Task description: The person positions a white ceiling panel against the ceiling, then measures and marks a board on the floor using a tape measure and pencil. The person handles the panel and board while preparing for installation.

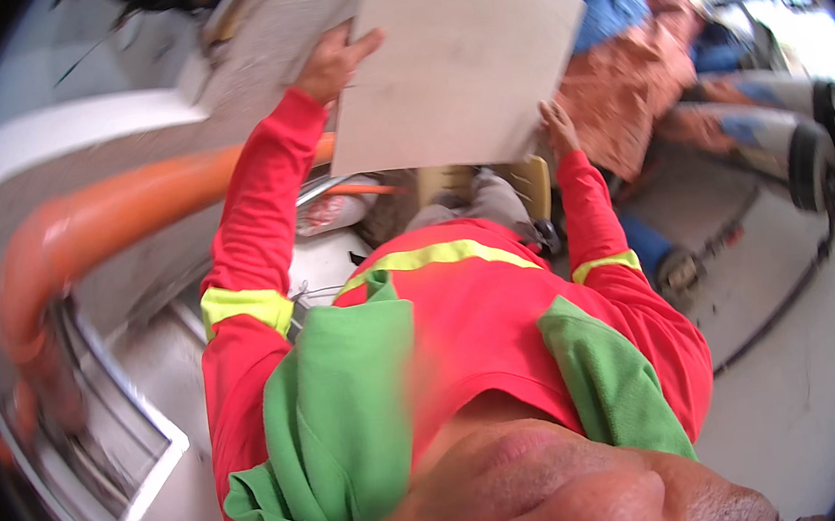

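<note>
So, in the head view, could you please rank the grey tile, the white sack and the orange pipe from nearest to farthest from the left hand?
From the left hand:
1. Grey tile: held at its left edge.
2. White sack: below the hand, beside the forearm.
3. Orange pipe: farther out to the left; its nearest end is hidden behind the sleeve.

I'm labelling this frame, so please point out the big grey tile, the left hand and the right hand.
Grey tile (463, 55), head view: middle of its flat face.
Left hand (336, 59), head view: back of the hand at the tile's left edge.
Right hand (557, 126), head view: back of the hand at the tile's lower right edge.
</note>
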`<move>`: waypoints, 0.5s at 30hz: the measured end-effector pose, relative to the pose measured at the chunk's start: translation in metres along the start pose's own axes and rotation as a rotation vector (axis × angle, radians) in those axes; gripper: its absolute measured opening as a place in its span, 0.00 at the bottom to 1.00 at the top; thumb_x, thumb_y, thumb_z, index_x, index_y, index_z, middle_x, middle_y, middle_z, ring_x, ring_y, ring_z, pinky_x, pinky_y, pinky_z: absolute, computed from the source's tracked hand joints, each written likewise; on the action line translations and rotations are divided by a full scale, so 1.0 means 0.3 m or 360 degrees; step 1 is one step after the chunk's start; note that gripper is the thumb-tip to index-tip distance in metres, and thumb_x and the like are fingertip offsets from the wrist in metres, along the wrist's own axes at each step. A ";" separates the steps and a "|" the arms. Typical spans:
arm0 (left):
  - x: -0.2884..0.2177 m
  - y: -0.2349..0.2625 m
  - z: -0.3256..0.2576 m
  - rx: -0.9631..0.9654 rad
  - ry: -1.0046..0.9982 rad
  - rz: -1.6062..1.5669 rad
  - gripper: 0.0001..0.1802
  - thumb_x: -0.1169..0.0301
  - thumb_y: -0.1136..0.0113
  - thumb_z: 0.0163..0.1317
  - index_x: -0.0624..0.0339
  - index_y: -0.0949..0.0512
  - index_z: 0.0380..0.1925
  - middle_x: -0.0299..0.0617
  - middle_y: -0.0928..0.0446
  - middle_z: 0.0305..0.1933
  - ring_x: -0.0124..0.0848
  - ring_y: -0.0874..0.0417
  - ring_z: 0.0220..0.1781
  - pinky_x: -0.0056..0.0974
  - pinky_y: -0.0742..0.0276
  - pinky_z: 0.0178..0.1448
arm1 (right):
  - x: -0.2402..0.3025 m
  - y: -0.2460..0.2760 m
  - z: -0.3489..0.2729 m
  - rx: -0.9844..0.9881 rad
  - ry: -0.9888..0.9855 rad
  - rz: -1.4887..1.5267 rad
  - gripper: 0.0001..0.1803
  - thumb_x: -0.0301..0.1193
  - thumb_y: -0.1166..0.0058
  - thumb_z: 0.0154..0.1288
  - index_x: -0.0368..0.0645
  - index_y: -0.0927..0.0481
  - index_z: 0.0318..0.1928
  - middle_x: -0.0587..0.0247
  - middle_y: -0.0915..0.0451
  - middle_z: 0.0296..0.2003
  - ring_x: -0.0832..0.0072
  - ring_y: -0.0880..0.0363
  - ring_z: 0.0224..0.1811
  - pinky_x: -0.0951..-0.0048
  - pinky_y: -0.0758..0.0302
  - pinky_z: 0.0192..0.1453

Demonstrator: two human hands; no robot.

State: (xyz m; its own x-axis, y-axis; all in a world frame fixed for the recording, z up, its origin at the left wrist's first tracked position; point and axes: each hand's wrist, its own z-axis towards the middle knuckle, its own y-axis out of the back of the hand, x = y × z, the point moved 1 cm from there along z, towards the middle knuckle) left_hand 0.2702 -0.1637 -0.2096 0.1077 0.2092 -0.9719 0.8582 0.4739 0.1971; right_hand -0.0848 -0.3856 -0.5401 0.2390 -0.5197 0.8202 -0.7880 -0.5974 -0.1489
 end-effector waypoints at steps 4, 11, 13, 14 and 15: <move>-0.243 0.077 -0.135 -0.0168 -0.0090 0.0540 0.28 0.52 0.36 0.70 0.69 0.21 0.54 0.49 0.15 0.46 0.38 0.16 0.44 0.42 0.20 0.51 | 0.077 -0.239 -0.044 0.0144 -0.0142 -0.0110 0.12 0.46 0.35 0.70 0.58 0.23 0.41 0.83 0.35 0.23 0.89 0.38 0.20 0.82 0.45 0.19; -0.701 0.139 -0.490 -0.0706 -0.0119 0.1799 0.19 0.61 0.33 0.64 0.63 0.23 0.47 0.61 0.17 0.40 0.56 0.16 0.44 0.50 0.19 0.49 | 0.110 -0.707 -0.279 0.0832 -0.0108 0.0302 0.11 0.39 0.39 0.75 0.57 0.29 0.38 0.77 0.29 0.23 0.89 0.32 0.19 0.82 0.44 0.17; -0.803 0.142 -0.588 -0.1072 -0.0061 0.2028 0.19 0.61 0.31 0.63 0.63 0.23 0.44 0.59 0.17 0.39 0.57 0.15 0.42 0.52 0.19 0.47 | 0.145 -0.850 -0.342 0.1000 -0.0052 0.0385 0.11 0.34 0.38 0.73 0.54 0.29 0.40 0.78 0.28 0.25 0.89 0.32 0.21 0.83 0.40 0.21; -0.855 0.130 -0.637 -0.1284 -0.0098 0.2098 0.19 0.61 0.31 0.62 0.63 0.24 0.44 0.57 0.17 0.38 0.57 0.15 0.41 0.52 0.19 0.46 | 0.180 -0.900 -0.373 0.1117 -0.0145 0.0352 0.10 0.33 0.38 0.73 0.54 0.28 0.43 0.78 0.27 0.26 0.88 0.31 0.22 0.84 0.41 0.21; -0.899 0.128 -0.677 -0.1477 -0.0106 0.2159 0.20 0.61 0.30 0.62 0.63 0.24 0.43 0.55 0.16 0.38 0.57 0.15 0.41 0.52 0.19 0.45 | 0.218 -0.956 -0.397 0.1252 -0.0208 0.0278 0.10 0.32 0.38 0.73 0.52 0.27 0.46 0.77 0.26 0.27 0.88 0.29 0.24 0.84 0.38 0.23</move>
State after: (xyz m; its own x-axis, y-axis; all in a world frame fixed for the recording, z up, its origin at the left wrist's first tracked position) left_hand 0.1723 -0.0281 0.0863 0.5251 0.8503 -0.0342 -0.4484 0.3107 0.8381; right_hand 0.0893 -0.1756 -0.3779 0.2521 -0.6832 0.6853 -0.2029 -0.7298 -0.6529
